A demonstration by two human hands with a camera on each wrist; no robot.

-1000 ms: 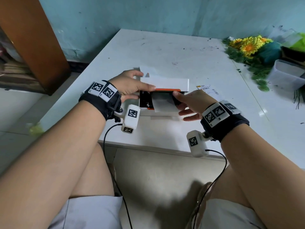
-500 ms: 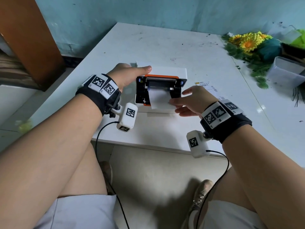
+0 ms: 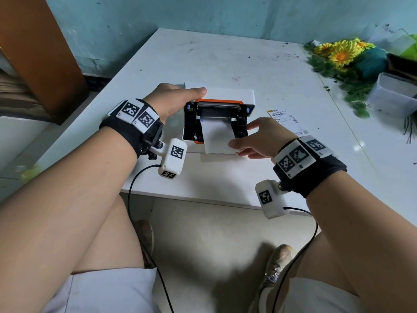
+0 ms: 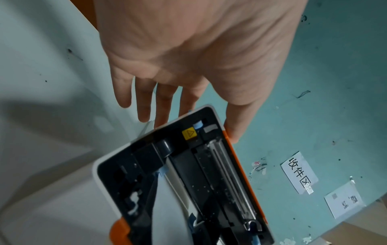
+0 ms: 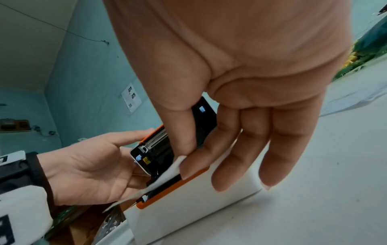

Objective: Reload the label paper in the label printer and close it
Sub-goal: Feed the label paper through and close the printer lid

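A white label printer (image 3: 225, 94) with orange trim stands on the white table (image 3: 225, 177), its lid raised and the black inside facing me. My left hand (image 3: 173, 100) grips the lid's upper left corner, thumb (image 4: 232, 129) on the orange edge and fingers behind. A strip of white label paper (image 3: 216, 138) comes out of the lid and hangs over the front. My right hand (image 3: 255, 138) pinches the strip's right edge between thumb and forefinger, as the right wrist view shows at the label paper (image 5: 167, 174) above the printer body (image 5: 188, 207).
A printed label sheet (image 3: 286, 119) lies right of the printer. Artificial sunflowers (image 3: 338, 55) and a clear plastic box (image 3: 394, 96) sit at the far right. A brown wooden cabinet (image 3: 40, 53) stands left of the table. The table's near edge (image 3: 203, 197) is just below my wrists.
The lid went from nearly down to raised, held by my left hand. My right hand has drawn the paper strip further out toward the front.
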